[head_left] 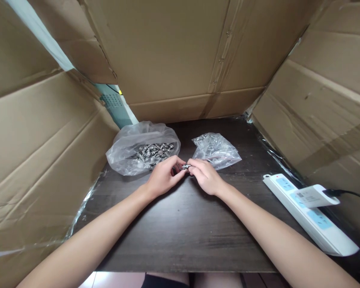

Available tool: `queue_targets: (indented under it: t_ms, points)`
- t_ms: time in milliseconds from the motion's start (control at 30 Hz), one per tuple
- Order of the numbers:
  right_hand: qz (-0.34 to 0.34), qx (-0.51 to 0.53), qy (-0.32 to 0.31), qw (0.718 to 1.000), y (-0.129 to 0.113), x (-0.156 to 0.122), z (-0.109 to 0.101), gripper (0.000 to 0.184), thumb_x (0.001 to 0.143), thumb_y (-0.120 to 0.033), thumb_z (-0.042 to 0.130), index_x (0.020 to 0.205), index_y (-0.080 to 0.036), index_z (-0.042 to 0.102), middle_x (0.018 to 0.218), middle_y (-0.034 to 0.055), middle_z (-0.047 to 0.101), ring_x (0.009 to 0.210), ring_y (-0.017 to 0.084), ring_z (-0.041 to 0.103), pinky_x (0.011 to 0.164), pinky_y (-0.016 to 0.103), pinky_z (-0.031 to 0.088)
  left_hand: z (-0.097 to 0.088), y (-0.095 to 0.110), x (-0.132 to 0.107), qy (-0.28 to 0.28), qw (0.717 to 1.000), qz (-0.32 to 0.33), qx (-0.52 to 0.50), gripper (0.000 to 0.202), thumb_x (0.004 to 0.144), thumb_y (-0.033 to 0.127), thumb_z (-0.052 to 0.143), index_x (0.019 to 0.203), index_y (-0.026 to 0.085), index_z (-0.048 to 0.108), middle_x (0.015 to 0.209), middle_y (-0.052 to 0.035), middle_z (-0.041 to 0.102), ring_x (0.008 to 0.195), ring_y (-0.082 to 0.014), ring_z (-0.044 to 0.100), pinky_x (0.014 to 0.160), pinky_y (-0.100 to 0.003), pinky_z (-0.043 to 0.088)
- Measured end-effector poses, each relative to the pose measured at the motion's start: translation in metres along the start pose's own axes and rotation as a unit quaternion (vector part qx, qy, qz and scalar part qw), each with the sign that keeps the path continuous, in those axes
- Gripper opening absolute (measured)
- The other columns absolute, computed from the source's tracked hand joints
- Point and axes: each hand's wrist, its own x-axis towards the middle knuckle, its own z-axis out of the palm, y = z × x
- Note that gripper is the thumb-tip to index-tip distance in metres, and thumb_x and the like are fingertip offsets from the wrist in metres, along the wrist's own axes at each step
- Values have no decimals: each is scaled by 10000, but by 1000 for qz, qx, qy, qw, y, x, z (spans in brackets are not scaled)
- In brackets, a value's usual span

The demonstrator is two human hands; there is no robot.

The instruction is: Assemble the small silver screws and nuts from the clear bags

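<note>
Between my two hands is a small shiny metal fitting (185, 167), with what looks like a threaded or ringed body. My left hand (165, 174) pinches one end between thumb and fingers. At the other end, the fingertips of my right hand (206, 175) are closed on it and hide part of it. Just behind my left hand lies an open clear plastic bag (123, 154) holding many similar metal fittings (156, 152). Behind my right hand is a flat clear zip bag (217, 148) with small shiny pieces inside, too small to name.
A dark wooden table (180, 228) lies under my hands. Cardboard walls (174, 52) enclose it at the back and both sides. On the right rests a white power strip (333, 236) with a black cable (352, 194) and a paper tag (315, 197).
</note>
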Motion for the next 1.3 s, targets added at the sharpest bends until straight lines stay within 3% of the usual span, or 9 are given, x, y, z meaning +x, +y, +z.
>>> queue_targets:
  t_ms: [267, 600, 800, 967, 1133, 1300]
  points:
    - [-2, -8, 12, 1000, 2, 1, 2, 371, 1048, -320, 333, 705, -229, 440, 700, 18, 558, 706, 190, 525, 709, 323, 355, 0, -1, -2, -1, 1000, 14, -1, 99, 918, 222, 677, 1002, 192, 634, 858, -3, 682, 715, -116, 629, 626, -221, 492]
    - [5, 4, 27, 1000, 2, 1, 4, 430, 1067, -343, 337, 681, -220, 480, 684, 22, 591, 692, 188, 554, 707, 324, 373, -1, 1, -1, -9, 1000, 21, -1, 84, 920, 229, 673, 986, 188, 638, 831, -1, 673, 695, -117, 621, 623, -223, 488]
    - [8, -9, 9, 1000, 2, 1, 3, 351, 1010, -296, 435, 670, -218, 476, 675, 15, 586, 703, 183, 535, 701, 312, 351, -1, -1, -1, -6, 1000, 16, -1, 107, 919, 217, 668, 1015, 187, 631, 842, 0, 676, 704, -117, 631, 625, -220, 490]
    - [11, 18, 24, 1000, 3, 1, 4, 448, 1055, -342, 332, 667, -215, 515, 681, 32, 618, 712, 192, 561, 733, 327, 369, 0, 0, -2, -11, 1000, 21, -4, 89, 924, 229, 675, 992, 184, 639, 835, 4, 673, 690, -109, 623, 624, -216, 484]
    - [11, -6, 5, 1000, 3, 0, 3, 342, 983, -271, 449, 649, -216, 494, 660, 20, 594, 705, 193, 535, 703, 323, 344, -1, -1, -2, -6, 1000, 18, -2, 106, 916, 211, 674, 1010, 183, 633, 850, 0, 683, 704, -113, 636, 629, -216, 488]
    - [27, 26, 24, 999, 4, 0, 4, 496, 1061, -376, 322, 651, -214, 549, 657, 34, 615, 709, 196, 563, 732, 334, 367, -1, -1, -1, -17, 1000, 23, -7, 93, 920, 226, 683, 991, 180, 644, 824, 4, 676, 684, -108, 624, 618, -212, 479]
